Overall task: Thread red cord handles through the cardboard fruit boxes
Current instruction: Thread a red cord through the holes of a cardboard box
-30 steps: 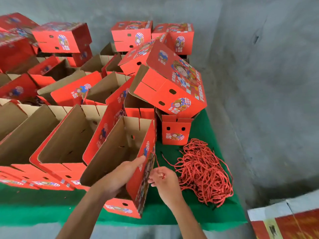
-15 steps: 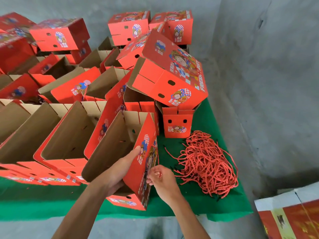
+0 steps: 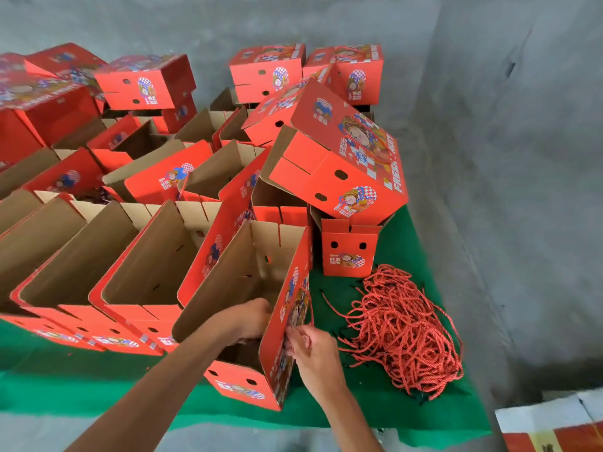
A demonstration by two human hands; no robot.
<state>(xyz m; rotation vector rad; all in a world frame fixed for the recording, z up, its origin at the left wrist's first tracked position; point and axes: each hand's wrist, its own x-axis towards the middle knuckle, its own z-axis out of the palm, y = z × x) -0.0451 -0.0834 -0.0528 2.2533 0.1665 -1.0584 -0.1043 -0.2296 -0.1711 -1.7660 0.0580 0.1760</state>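
Note:
An open red cardboard fruit box [image 3: 284,324] stands tilted at the front of the green mat. My left hand [image 3: 246,319] reaches inside it, against the inner side of its right wall; the fingers are hidden by the wall. My right hand [image 3: 310,349] is pressed to the outside of that wall and pinches a red cord [image 3: 309,305] that loops up along the printed face. A loose pile of red cords [image 3: 401,331] lies on the mat just right of my right hand.
Several open boxes [image 3: 137,275] stand in a row to the left. Closed and tipped boxes [image 3: 339,164] are stacked behind. A small box [image 3: 347,249] sits by the cord pile. The green mat [image 3: 375,409] ends at grey concrete floor; a printed carton [image 3: 554,425] lies at bottom right.
My left hand has gone deeper into the box, behind its right wall. My right hand has moved down the outer face with the cord. The camera view shifted slightly.

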